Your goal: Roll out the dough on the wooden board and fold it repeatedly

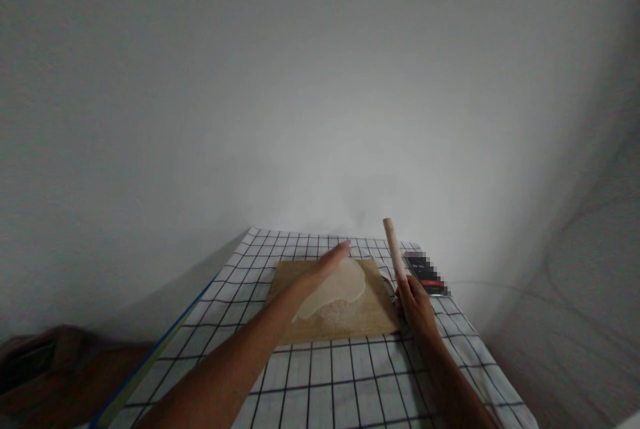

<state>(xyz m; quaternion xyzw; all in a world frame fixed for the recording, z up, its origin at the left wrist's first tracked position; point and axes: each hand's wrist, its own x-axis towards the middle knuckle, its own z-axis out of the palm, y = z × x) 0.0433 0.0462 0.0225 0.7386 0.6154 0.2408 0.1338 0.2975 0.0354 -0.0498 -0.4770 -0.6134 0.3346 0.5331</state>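
Note:
A flat, pale sheet of rolled dough (345, 290) lies on a wooden board (380, 322), with loose flour (340, 312) dusted along its near edge. Over the dough's far left part reaches my left hand (327, 261), fingers stretched out and nothing visible in them. Whether it touches the dough I cannot tell. At the board's right edge my right hand (414, 297) is closed around a wooden rolling pin (394, 249), which points up and away from me. The pin's lower end is hidden in that hand.
The board rests on a table with a white, black-checked cloth (320, 376). A dark, partly blurred-out device (425, 272) lies right of the rolling pin. A plain wall (320, 116) rises behind the table. Brown furniture (65, 369) stands low at the left.

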